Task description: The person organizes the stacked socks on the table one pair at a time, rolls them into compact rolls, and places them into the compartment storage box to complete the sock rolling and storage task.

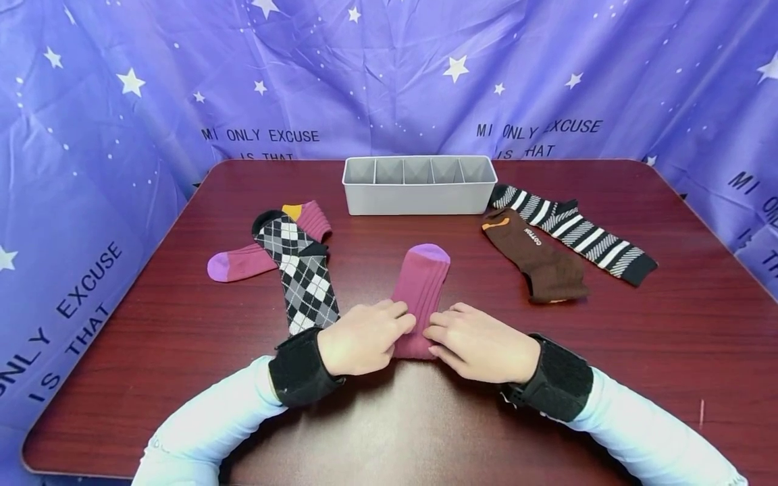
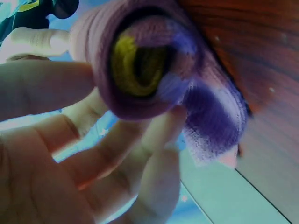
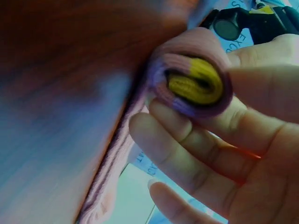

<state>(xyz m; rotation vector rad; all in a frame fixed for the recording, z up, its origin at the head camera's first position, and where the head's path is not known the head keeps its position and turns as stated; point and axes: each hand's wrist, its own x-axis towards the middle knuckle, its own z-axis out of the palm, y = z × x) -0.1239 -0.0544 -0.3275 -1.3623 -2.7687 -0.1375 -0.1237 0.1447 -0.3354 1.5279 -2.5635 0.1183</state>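
Note:
A mauve ribbed sock with a lilac toe lies at the middle of the table, toe pointing away from me. Its near end is rolled up. Both wrist views show the end of this roll as a spiral with yellow knit inside. On the left side my left hand grips the roll between thumb and fingers. My right hand holds the opposite side the same way. A black, grey and white argyle sock lies close to the left wrist.
Under the argyle sock lies another mauve sock with a lilac toe and yellow heel. A grey box with several compartments stands at the back. To the right, a brown sock lies beside a black-and-white striped sock on the dark red table.

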